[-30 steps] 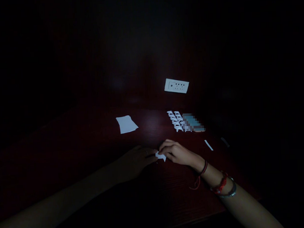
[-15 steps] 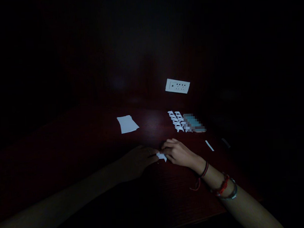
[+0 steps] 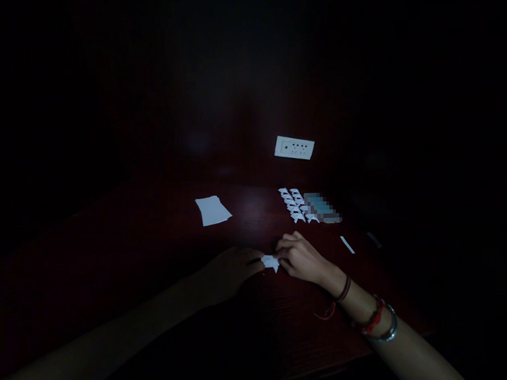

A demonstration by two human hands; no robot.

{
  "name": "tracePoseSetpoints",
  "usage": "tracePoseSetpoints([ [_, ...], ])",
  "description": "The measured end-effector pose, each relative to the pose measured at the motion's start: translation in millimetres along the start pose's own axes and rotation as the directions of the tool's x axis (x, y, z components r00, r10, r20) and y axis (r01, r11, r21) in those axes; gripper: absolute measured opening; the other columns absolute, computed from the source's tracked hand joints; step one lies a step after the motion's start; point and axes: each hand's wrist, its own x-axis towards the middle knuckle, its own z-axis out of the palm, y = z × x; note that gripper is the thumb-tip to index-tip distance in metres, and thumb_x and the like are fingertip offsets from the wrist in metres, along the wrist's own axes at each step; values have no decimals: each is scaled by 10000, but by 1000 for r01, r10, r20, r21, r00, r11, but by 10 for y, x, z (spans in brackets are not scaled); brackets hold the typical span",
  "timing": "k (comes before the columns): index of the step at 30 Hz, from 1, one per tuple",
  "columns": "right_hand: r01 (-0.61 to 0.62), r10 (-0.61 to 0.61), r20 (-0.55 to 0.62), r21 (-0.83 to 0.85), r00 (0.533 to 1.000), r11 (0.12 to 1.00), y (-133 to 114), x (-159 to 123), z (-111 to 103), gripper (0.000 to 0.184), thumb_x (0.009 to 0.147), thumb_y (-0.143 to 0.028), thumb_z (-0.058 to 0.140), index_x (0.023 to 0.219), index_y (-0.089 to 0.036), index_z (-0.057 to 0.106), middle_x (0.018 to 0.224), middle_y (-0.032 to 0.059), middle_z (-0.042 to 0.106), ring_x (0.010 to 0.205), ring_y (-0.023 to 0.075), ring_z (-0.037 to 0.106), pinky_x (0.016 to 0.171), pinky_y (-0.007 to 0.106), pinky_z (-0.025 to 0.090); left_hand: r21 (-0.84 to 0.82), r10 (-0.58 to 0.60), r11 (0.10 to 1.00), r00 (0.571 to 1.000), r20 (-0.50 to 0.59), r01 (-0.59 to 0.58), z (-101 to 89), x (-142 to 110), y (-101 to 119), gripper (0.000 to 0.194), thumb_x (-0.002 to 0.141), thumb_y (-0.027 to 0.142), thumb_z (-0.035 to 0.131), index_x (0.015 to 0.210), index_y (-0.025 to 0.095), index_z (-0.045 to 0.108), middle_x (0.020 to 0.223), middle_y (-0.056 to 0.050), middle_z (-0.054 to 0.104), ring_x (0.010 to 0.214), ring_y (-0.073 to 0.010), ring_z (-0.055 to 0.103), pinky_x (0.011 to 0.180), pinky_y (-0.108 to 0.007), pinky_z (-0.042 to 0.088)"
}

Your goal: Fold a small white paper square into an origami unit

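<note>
A small piece of folded white paper point(image 3: 270, 262) with pointed corners lies low over the dark red table point(image 3: 250, 334), between my two hands. My left hand point(image 3: 231, 271), dim in shadow, pinches its left side with thumb and forefinger. At its right edge, the curled fingers of my right hand point(image 3: 299, 257) close on the paper. Beyond my right hand, several folded white paper pieces point(image 3: 296, 202) sit in two rows. To the left of these lies a stack of white paper sheets point(image 3: 213, 211).
A pixelated bluish flat object point(image 3: 323, 208) rests against the folded pieces on the right. Nearer the right edge lies a narrow white paper strip point(image 3: 347, 245), with a dimmer strip point(image 3: 374, 240) past it. A white socket plate point(image 3: 294, 147) is on the wall. The surroundings are very dark.
My right fingers have slid slightly right, from over the paper to its right edge, baring more of it. My left hand keeps its pinch. The whole view has shifted a little.
</note>
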Motion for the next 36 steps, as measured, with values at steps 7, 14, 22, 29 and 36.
tracePoseSetpoints([
  [7, -44, 67, -153, 152, 986, 987, -4, -38, -74, 225, 779, -142, 466, 957, -195, 594, 930, 38, 574, 877, 154, 467, 796, 324, 300, -29, -27, 999, 999, 23, 27, -140, -12, 84, 427, 756, 55, 420, 1144, 235, 429, 1206, -26, 436, 1042, -196, 427, 847, -348, 337],
  [14, -80, 93, -33, 282, 995, 956, -82, 43, -32, 426, 710, -334, 582, 1102, -200, 481, 935, 41, 582, 872, 173, 487, 770, 320, 342, -117, -65, 991, 997, -35, 60, -208, 5, 119, 544, 677, -6, 379, 1170, 224, 386, 1250, -44, 347, 1081, -197, 385, 861, -333, 347],
  [22, -302, 317, -36, 219, 948, 928, -140, 146, -129, 356, 801, -425, 431, 1009, -152, 526, 876, 84, 599, 803, 174, 545, 731, 293, 366, -89, -383, 924, 897, -221, 373, -249, -71, -224, 360, 744, 49, 335, 1056, 189, 448, 1071, -39, 430, 919, -160, 477, 804, -298, 397],
  [29, 110, -149, 180, 205, 972, 972, 94, 322, -517, 419, 766, -107, 491, 1165, -228, 455, 944, 39, 548, 834, 126, 506, 724, 239, 391, -34, -415, 908, 885, -209, 418, -260, -146, -319, 253, 774, 91, 338, 956, 177, 492, 983, -33, 483, 867, -163, 498, 792, -306, 391],
  [36, 245, -245, 261, 35, 934, 969, 211, 468, -399, 311, 665, -318, 635, 941, -179, 607, 1041, 83, 448, 970, 200, 424, 834, 324, 352, 3, -425, 901, 884, -194, 434, -222, -144, -358, 232, 749, 94, 371, 909, 187, 510, 958, -23, 506, 865, -166, 493, 785, -295, 378],
])
